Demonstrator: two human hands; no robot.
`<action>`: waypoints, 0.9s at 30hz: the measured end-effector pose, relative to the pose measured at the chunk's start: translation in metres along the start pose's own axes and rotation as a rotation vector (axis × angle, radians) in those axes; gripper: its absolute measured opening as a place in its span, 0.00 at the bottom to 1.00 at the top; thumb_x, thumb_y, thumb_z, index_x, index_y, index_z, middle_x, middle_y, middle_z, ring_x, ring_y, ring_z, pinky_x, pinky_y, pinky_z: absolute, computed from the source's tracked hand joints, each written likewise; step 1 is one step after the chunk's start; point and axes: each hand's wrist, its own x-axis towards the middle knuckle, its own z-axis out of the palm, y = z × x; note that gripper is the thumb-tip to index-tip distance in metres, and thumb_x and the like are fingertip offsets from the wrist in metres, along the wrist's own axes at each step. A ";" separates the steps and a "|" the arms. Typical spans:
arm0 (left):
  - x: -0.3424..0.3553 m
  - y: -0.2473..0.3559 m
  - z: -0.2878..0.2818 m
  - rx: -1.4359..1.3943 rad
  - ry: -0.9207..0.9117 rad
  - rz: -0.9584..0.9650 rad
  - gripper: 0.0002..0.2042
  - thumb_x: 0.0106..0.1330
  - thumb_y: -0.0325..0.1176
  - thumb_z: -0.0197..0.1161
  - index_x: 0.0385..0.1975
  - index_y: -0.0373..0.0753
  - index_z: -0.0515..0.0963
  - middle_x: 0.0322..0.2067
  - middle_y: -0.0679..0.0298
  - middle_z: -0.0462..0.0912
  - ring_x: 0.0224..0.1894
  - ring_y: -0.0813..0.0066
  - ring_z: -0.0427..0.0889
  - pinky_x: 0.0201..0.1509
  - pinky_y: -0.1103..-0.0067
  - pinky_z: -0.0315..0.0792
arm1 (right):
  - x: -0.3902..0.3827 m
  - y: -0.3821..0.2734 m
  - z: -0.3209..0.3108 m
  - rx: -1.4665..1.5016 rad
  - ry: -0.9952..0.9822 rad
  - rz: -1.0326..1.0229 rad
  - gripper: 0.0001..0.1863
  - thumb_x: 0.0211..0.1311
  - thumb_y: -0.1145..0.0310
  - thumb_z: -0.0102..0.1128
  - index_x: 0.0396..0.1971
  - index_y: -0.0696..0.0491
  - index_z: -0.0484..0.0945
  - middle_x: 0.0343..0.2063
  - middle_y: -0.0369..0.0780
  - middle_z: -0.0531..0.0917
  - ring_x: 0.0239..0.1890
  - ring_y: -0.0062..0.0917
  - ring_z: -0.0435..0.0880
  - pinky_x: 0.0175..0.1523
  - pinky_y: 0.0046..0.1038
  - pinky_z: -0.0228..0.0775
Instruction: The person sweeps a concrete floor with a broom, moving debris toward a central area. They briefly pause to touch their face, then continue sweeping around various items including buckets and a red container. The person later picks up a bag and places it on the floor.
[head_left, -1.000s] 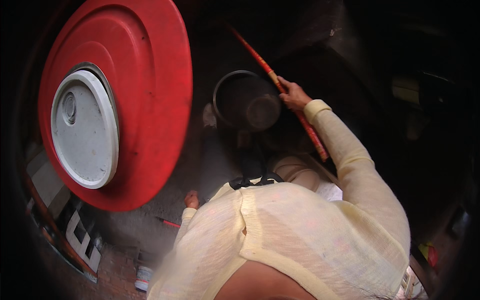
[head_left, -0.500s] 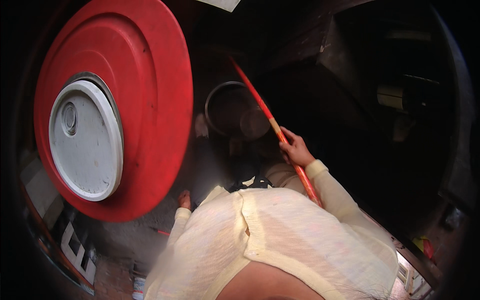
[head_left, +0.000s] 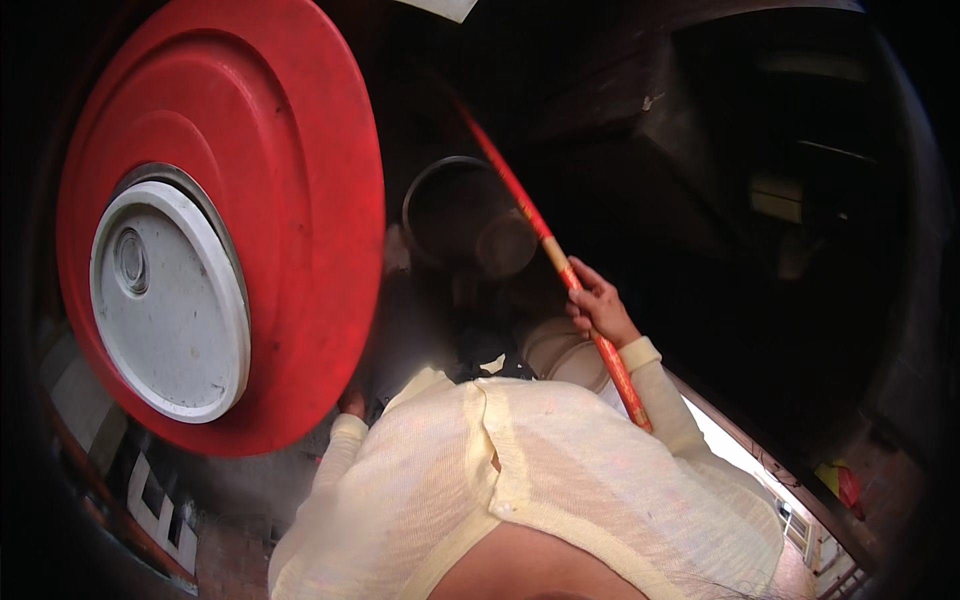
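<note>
My right hand [head_left: 600, 305] grips a long red pole [head_left: 620, 375] with a bare tan band, slanting up into the dark. Behind the pole is a round metal pot [head_left: 440, 215]. My left hand [head_left: 353, 402], low at centre-left, is mostly hidden and dim, so its fingers cannot be made out; it is near the lower rim of a large red disc [head_left: 320, 250]. A white round lid [head_left: 170, 320] sits on that disc, over a grey metal ring.
Beige round objects [head_left: 560, 360] lie beyond my chest. Dark, hard-to-read structures fill the upper right. A white openwork block [head_left: 150, 500] and brick paving [head_left: 225, 560] show at lower left. A red-and-yellow object [head_left: 845, 485] is at lower right.
Compared with a second ago, my right hand and the pole are lower in the picture. The red disc sits slightly lower and further left. My left hand has shifted left and is more hidden.
</note>
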 end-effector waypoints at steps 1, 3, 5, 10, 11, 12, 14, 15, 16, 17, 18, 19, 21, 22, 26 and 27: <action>0.004 -0.005 -0.001 0.018 0.021 0.033 0.13 0.55 0.30 0.52 0.39 0.34 0.77 0.40 0.53 0.78 0.40 0.68 0.77 0.44 0.72 0.70 | 0.011 -0.007 0.003 -0.047 0.045 0.011 0.31 0.62 0.72 0.49 0.65 0.44 0.52 0.17 0.34 0.67 0.11 0.13 0.62 0.15 0.16 0.59; 0.012 -0.012 -0.002 0.056 0.033 0.082 0.14 0.56 0.31 0.51 0.40 0.34 0.76 0.40 0.53 0.78 0.41 0.67 0.77 0.44 0.71 0.70 | 0.037 -0.017 0.011 -0.162 0.123 0.039 0.31 0.63 0.70 0.48 0.65 0.42 0.51 0.17 0.33 0.68 0.10 0.14 0.63 0.15 0.17 0.61; 0.017 -0.019 -0.004 0.096 0.039 0.114 0.14 0.57 0.31 0.50 0.40 0.34 0.76 0.41 0.53 0.77 0.41 0.66 0.76 0.45 0.71 0.70 | 0.065 -0.010 0.009 -0.156 0.142 0.023 0.33 0.62 0.73 0.48 0.65 0.42 0.49 0.15 0.34 0.67 0.10 0.16 0.63 0.14 0.20 0.60; 0.031 -0.035 0.000 0.195 0.057 0.186 0.14 0.59 0.33 0.48 0.42 0.34 0.74 0.42 0.53 0.76 0.43 0.65 0.75 0.46 0.70 0.69 | 0.044 0.033 0.025 -0.042 0.035 0.153 0.37 0.60 0.74 0.50 0.66 0.38 0.44 0.15 0.33 0.66 0.10 0.15 0.61 0.14 0.19 0.59; 0.036 -0.036 0.001 0.218 0.061 0.208 0.15 0.59 0.33 0.48 0.42 0.34 0.74 0.43 0.53 0.76 0.43 0.64 0.75 0.46 0.70 0.69 | 0.027 0.029 0.026 0.037 -0.010 0.209 0.37 0.60 0.75 0.50 0.66 0.39 0.45 0.15 0.33 0.66 0.11 0.14 0.61 0.14 0.18 0.58; 0.041 -0.036 0.001 0.239 0.068 0.228 0.15 0.60 0.33 0.47 0.42 0.34 0.74 0.43 0.52 0.76 0.43 0.64 0.75 0.47 0.70 0.69 | 0.010 0.020 0.030 0.116 -0.056 0.269 0.36 0.61 0.75 0.50 0.66 0.40 0.46 0.16 0.33 0.66 0.11 0.13 0.61 0.15 0.17 0.58; 0.050 -0.033 0.006 0.281 0.079 0.278 0.15 0.61 0.34 0.46 0.43 0.34 0.73 0.43 0.52 0.75 0.44 0.63 0.75 0.47 0.70 0.69 | -0.017 0.013 0.010 0.163 -0.076 0.248 0.35 0.61 0.75 0.50 0.66 0.42 0.48 0.16 0.33 0.66 0.12 0.13 0.61 0.15 0.16 0.57; 0.054 -0.033 0.006 0.304 0.087 0.296 0.15 0.61 0.34 0.46 0.43 0.34 0.73 0.44 0.52 0.75 0.44 0.63 0.74 0.47 0.70 0.68 | -0.024 0.009 0.004 0.187 -0.093 0.240 0.35 0.61 0.75 0.51 0.66 0.43 0.49 0.17 0.33 0.66 0.12 0.12 0.61 0.15 0.15 0.57; 0.058 -0.033 0.007 0.322 0.094 0.318 0.15 0.62 0.34 0.45 0.43 0.34 0.73 0.44 0.52 0.75 0.45 0.63 0.74 0.48 0.69 0.68 | -0.026 0.005 0.005 0.117 -0.072 0.186 0.34 0.61 0.75 0.50 0.66 0.44 0.50 0.17 0.33 0.66 0.12 0.12 0.60 0.15 0.15 0.57; 0.062 -0.033 0.005 0.349 0.103 0.340 0.15 0.62 0.35 0.45 0.44 0.35 0.73 0.44 0.52 0.75 0.45 0.62 0.74 0.48 0.69 0.68 | -0.026 0.003 0.006 0.054 -0.053 0.133 0.33 0.61 0.75 0.50 0.65 0.45 0.50 0.17 0.33 0.66 0.12 0.12 0.60 0.16 0.15 0.57; 0.065 -0.032 0.004 0.377 0.114 0.358 0.15 0.62 0.35 0.44 0.44 0.35 0.72 0.44 0.52 0.74 0.45 0.62 0.74 0.48 0.69 0.68 | -0.023 0.000 0.006 -0.011 -0.032 0.079 0.33 0.61 0.75 0.50 0.65 0.46 0.51 0.17 0.33 0.66 0.12 0.12 0.60 0.16 0.14 0.56; 0.066 -0.033 0.003 0.401 0.121 0.375 0.16 0.63 0.35 0.44 0.44 0.35 0.72 0.45 0.52 0.74 0.46 0.62 0.74 0.49 0.69 0.68 | -0.011 -0.005 0.007 -0.131 -0.003 0.039 0.33 0.61 0.75 0.49 0.65 0.47 0.51 0.17 0.33 0.66 0.12 0.12 0.61 0.16 0.15 0.56; 0.069 -0.032 0.000 0.453 0.137 0.411 0.16 0.64 0.36 0.43 0.45 0.35 0.72 0.45 0.52 0.74 0.46 0.61 0.73 0.49 0.69 0.68 | 0.028 -0.012 0.005 -0.262 -0.002 -0.017 0.33 0.61 0.75 0.49 0.66 0.47 0.49 0.17 0.33 0.67 0.12 0.14 0.63 0.16 0.17 0.57; 0.069 -0.031 -0.003 0.484 0.141 0.430 0.16 0.64 0.36 0.43 0.45 0.35 0.71 0.46 0.52 0.74 0.46 0.61 0.73 0.49 0.69 0.68 | 0.044 -0.009 0.004 -0.280 -0.006 -0.023 0.33 0.61 0.75 0.49 0.66 0.46 0.49 0.18 0.33 0.67 0.12 0.15 0.63 0.16 0.17 0.58; 0.061 -0.022 -0.003 0.579 0.168 0.495 0.17 0.66 0.37 0.41 0.46 0.35 0.70 0.47 0.51 0.73 0.48 0.59 0.72 0.50 0.68 0.67 | 0.043 0.028 0.032 -0.071 -0.048 0.118 0.36 0.61 0.75 0.49 0.66 0.43 0.46 0.15 0.33 0.66 0.10 0.15 0.62 0.15 0.20 0.59; 0.059 -0.015 0.000 0.594 0.173 0.517 0.17 0.66 0.38 0.40 0.46 0.35 0.70 0.47 0.51 0.73 0.48 0.59 0.72 0.51 0.68 0.67 | 0.026 0.030 0.032 0.005 -0.099 0.194 0.35 0.61 0.75 0.49 0.66 0.43 0.46 0.16 0.34 0.66 0.10 0.15 0.62 0.15 0.19 0.59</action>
